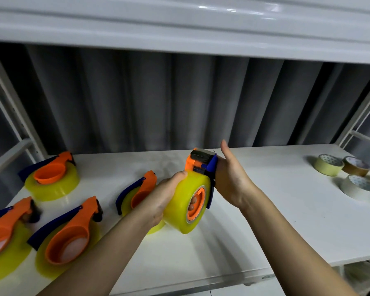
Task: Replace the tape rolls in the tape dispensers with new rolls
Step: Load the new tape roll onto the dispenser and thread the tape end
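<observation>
1. Above the middle of the white shelf (265, 210), both hands hold one tape dispenser (201, 165) off the surface, between them.
2. The dispenser carries a thick yellow tape roll (179, 201) on an orange hub (198, 201); its orange and blue cutter head points up and away from the person.
3. The left hand (160, 199) grips the roll from the left, thumb lying over the top of the yellow tape and the other fingers wrapped round behind; a fingertip shows through the hub's opening.
4. The right hand (231, 178) is pressed against the dispenser's blue handle side, with the thumb sticking straight up beside the cutter head. Its other fingers are hidden behind the dispenser, so I cannot tell whether they curl around it.
5. The two hands are close together, apart only by the width of the dispenser and roll.
6. On the left part of the shelf lie four more loaded dispensers on their sides: one at the back left (51, 178), one just behind the left hand (137, 193), one at the front (66, 238) and one cut off by the left edge (4, 227).
7. At the far right of the shelf sit loose rolls, well apart from the hands: a pale yellowish one (328, 165), a brown one (356, 166) and a whitish one (359, 188).
</observation>
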A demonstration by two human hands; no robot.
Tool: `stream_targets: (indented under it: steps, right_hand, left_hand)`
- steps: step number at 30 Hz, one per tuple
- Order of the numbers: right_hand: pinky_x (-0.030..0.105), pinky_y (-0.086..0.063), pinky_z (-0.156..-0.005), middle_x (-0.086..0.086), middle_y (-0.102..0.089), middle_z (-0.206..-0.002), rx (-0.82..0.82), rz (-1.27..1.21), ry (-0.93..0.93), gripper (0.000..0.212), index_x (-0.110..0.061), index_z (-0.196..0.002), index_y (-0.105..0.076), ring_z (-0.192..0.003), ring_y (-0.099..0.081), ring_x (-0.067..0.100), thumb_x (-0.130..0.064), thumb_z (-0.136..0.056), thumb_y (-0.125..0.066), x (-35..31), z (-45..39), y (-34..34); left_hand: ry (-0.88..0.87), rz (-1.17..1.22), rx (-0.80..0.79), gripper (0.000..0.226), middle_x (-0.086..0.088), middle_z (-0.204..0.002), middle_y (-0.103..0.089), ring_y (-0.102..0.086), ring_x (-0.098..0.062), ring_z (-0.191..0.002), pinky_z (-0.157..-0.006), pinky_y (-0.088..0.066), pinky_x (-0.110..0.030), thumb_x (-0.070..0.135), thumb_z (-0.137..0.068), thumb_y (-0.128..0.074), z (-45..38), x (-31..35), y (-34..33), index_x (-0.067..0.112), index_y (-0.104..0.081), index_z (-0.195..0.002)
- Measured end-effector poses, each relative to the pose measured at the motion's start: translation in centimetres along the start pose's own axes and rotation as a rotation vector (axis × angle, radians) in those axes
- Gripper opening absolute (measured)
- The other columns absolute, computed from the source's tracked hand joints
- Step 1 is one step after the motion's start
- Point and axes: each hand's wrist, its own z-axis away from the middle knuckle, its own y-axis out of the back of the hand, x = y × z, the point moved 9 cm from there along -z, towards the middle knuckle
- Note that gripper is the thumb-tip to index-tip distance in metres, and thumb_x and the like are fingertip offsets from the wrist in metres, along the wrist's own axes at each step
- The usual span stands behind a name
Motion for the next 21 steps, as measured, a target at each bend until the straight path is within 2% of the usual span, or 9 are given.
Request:
stream_targets:
  steps: [3, 7, 10, 14, 18, 21]
  right_hand:
    - [0.027, -0.052, -0.067, 0.006, -0.073, -0.102, 0.015, 0.010, -0.027, 0.063, -0.020, -0.108, -0.066, -0.089, -0.070, 0.017, -0.064, -0.094, -0.022, -0.1, -0.2, 0.3]
    - [0.029, -0.048, -0.075, 0.005, -0.068, -0.117, 0.089, 0.118, 0.009, 0.066, -0.021, -0.128, -0.057, -0.105, -0.065, 0.018, -0.068, -0.091, -0.028, -0.4, -0.8, 0.9]
    - [0.030, -0.050, -0.083, 0.003, -0.069, -0.114, 0.067, 0.178, 0.015, 0.071, -0.023, -0.125, -0.059, -0.103, -0.066, 0.016, -0.071, -0.090, -0.022, -0.8, -1.0, 0.9]
    - [0.026, -0.056, -0.067, 0.007, -0.072, -0.104, -0.068, 0.031, -0.065, 0.077, -0.019, -0.107, -0.067, -0.092, -0.069, 0.019, -0.071, -0.090, -0.013, -0.8, -0.3, 0.5]
    - [0.030, -0.059, -0.068, 0.011, -0.071, -0.105, -0.079, -0.062, -0.114, 0.079, -0.014, -0.108, -0.066, -0.094, -0.068, 0.024, -0.071, -0.090, -0.016, -0.6, -0.2, 0.4]
    - [0.032, -0.058, -0.066, 0.011, -0.073, -0.102, -0.084, -0.104, -0.134, 0.078, -0.011, -0.106, -0.065, -0.092, -0.069, 0.025, -0.071, -0.091, -0.016, -0.6, -0.2, 0.7]
  left_hand:
    - [-0.002, -0.019, 0.013, 0.026, -0.007, -0.091, -0.071, -0.068, -0.028, -0.091, -0.093, -0.052, -0.049, 0.051, -0.088, -0.056, -0.4, 0.1, 0.0, 0.027, -0.065, -0.094]
    - [0.003, -0.030, 0.008, 0.037, -0.009, -0.098, -0.072, -0.068, -0.030, -0.093, -0.092, -0.052, -0.051, 0.055, -0.086, -0.056, -0.8, 0.2, -0.4, 0.025, -0.065, -0.107]
    - [0.014, -0.010, 0.020, 0.033, -0.010, -0.092, -0.073, -0.069, -0.030, -0.091, -0.091, -0.053, -0.051, 0.053, -0.087, -0.056, -1.2, 0.0, -0.5, 0.024, -0.068, -0.098]
    - [0.038, 0.011, 0.017, 0.033, -0.011, -0.092, -0.074, -0.069, -0.031, -0.091, -0.091, -0.052, -0.052, 0.052, -0.087, -0.056, -1.2, -0.5, -0.9, 0.024, -0.069, -0.096]
    - [0.055, 0.053, 0.006, 0.028, -0.009, -0.089, -0.072, -0.068, -0.029, -0.086, -0.087, -0.054, -0.046, 0.049, -0.090, -0.054, -1.1, -0.7, -1.5, 0.024, -0.068, -0.091]
    - [0.054, 0.062, 0.013, 0.029, -0.010, -0.093, -0.072, -0.068, -0.030, -0.090, -0.089, -0.054, -0.047, 0.049, -0.090, -0.054, -1.1, -0.7, -1.6, 0.024, -0.068, -0.096]
